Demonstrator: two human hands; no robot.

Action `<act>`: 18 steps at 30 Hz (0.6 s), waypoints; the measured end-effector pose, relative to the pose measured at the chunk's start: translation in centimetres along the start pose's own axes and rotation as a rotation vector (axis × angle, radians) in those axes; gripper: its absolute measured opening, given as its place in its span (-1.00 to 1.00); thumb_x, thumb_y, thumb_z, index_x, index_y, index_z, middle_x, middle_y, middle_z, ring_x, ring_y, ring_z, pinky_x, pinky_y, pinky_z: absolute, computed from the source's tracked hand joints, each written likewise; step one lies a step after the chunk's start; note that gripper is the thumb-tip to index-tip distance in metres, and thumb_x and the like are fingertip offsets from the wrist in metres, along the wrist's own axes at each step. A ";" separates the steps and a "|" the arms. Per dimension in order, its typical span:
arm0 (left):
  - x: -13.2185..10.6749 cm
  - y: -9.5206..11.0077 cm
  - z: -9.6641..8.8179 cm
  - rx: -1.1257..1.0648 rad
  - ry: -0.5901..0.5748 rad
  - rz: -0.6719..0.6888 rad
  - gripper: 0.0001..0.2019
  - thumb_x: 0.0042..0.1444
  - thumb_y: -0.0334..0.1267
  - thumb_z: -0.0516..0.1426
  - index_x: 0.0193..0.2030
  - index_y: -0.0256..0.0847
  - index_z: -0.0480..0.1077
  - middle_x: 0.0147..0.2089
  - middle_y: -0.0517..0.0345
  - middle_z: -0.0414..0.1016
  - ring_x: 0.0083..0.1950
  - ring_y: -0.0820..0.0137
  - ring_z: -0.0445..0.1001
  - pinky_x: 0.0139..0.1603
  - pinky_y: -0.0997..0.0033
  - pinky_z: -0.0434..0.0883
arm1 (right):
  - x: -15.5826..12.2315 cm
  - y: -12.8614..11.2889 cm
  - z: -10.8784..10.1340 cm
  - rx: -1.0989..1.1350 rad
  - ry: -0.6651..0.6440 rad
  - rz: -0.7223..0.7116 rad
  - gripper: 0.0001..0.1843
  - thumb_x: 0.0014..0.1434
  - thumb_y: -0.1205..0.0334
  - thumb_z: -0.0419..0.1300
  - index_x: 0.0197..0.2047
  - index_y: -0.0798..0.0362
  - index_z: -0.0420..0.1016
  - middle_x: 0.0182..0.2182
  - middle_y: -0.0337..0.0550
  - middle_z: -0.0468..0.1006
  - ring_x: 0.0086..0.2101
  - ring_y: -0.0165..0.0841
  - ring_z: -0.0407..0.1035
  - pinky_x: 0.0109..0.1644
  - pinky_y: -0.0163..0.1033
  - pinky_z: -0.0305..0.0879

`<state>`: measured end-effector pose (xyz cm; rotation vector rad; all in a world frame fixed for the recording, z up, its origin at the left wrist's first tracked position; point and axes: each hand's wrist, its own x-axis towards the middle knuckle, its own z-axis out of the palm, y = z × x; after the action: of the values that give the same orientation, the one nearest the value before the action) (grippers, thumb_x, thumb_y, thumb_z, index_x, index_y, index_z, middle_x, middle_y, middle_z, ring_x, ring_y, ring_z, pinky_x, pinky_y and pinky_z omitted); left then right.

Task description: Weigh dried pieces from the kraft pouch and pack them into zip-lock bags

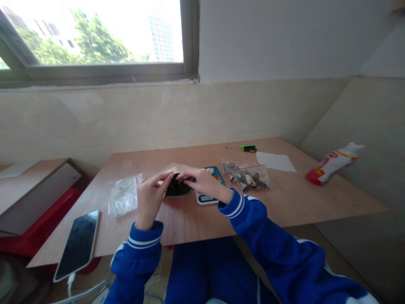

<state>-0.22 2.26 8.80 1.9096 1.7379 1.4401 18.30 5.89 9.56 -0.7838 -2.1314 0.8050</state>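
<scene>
My left hand point(153, 196) pinches the left edge of a bag point(179, 188), which has a pale tan outside and a dark, wide opening facing me. At the right side of that opening is my right hand point(202, 181), its fingers bent and drawn together over the mouth; what they hold is hidden. Partly beneath my right hand lies a small kitchen scale point(205, 199), white at the front with a blue top, bearing some pale pieces point(209, 170). Right of the scale, a clear zip bag point(249, 177) holds dark and cream pieces that look like dried mushroom.
Clear plastic bags point(123, 196) lie left of my hands. A phone point(77, 242) with a cable sits at the table's front left edge. Toward the back are a green-and-black screwdriver point(248, 148) and white paper point(275, 161). A red-and-white bottle point(333, 164) stands at the right.
</scene>
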 end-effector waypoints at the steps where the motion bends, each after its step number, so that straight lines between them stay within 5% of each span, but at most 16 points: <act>1: 0.0 0.0 0.0 -0.002 -0.002 0.002 -0.75 0.09 0.00 0.17 -0.25 -0.05 0.60 -0.38 0.25 0.63 -0.52 0.45 0.48 -0.40 0.48 0.39 | -0.2 0.0 -0.3 0.015 0.050 0.016 -0.73 0.14 0.50 0.13 -0.15 0.07 0.55 -0.20 -0.16 0.63 -0.17 -0.37 0.52 -0.03 -0.24 0.40; 7: 0.0 0.1 0.0 0.007 -0.008 0.006 -0.75 0.10 -0.01 0.16 -0.26 -0.05 0.60 -0.39 0.24 0.63 -0.51 0.45 0.49 -0.39 0.48 0.38 | -1.0 0.0 -1.3 0.278 0.148 0.075 -0.84 0.11 0.31 0.24 -0.20 0.12 0.55 -0.22 -0.10 0.64 -0.17 -0.35 0.52 -0.02 -0.22 0.43; 12: 0.1 0.3 -0.5 0.029 0.026 -0.002 -0.74 0.09 0.01 0.16 -0.28 -0.06 0.60 -0.43 0.26 0.61 -0.53 0.45 0.47 -0.40 0.49 0.38 | -1.2 1.9 -3.3 0.461 0.301 0.139 -0.71 0.04 0.16 0.32 -0.16 0.09 0.52 -0.20 -0.12 0.62 -0.16 -0.35 0.51 0.04 -0.19 0.40; 15: 0.4 0.2 -0.8 0.053 0.059 0.004 -0.74 0.09 0.01 0.16 -0.30 -0.06 0.60 -0.46 0.26 0.60 -0.52 0.44 0.46 -0.40 0.48 0.36 | -0.7 5.2 -4.9 0.307 0.442 0.218 -0.72 0.08 0.19 0.27 -0.14 0.12 0.48 -0.17 -0.05 0.61 -0.17 -0.35 0.50 -0.01 -0.21 0.41; 18: 0.8 0.2 -0.9 0.064 0.070 0.003 -0.75 0.08 0.01 0.17 -0.31 -0.05 0.61 -0.46 0.26 0.60 -0.51 0.43 0.48 -0.37 0.47 0.36 | 0.3 8.8 -5.3 0.000 0.445 0.357 -0.79 0.12 0.33 0.17 -0.15 0.18 0.47 -0.19 0.02 0.60 -0.20 -0.36 0.50 -0.05 -0.23 0.41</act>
<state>-0.87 2.50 9.78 1.9162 1.8342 1.4871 24.77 13.15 6.14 -1.2379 -1.6192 0.7252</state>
